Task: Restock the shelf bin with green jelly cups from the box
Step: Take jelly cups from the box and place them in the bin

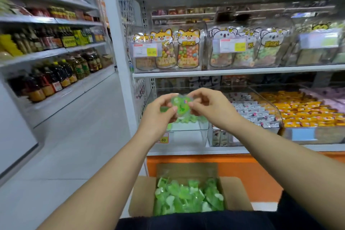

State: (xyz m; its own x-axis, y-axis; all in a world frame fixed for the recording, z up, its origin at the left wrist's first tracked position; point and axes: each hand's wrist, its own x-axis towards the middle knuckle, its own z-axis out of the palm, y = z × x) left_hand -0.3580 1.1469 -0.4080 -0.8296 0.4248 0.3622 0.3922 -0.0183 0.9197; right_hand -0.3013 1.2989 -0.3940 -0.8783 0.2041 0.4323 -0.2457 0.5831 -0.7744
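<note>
Both hands, left hand (160,110) and right hand (209,106), are pinching one green jelly cup (180,105) above the clear bin (186,130); box (143,194) below. Probably light, slippery, squashy; hold by the rim.

— What was the bin (190,136)?
— Clear, glossy plastic. The jelly cup (180,104) I held looked glossy green plastic too.
— And the box (143,194)?
— Matt brown cardboard.

I am seeing oil bottles (56,78) standing in rows on shelves (46,54) at nine o'clock. Cartoon candy pouches (187,50) are sitting in clear bins (204,58) at twelve. Orange packets (302,110) are lying heaped at three, white-wrapped sweets (250,110) just beside them.
</note>
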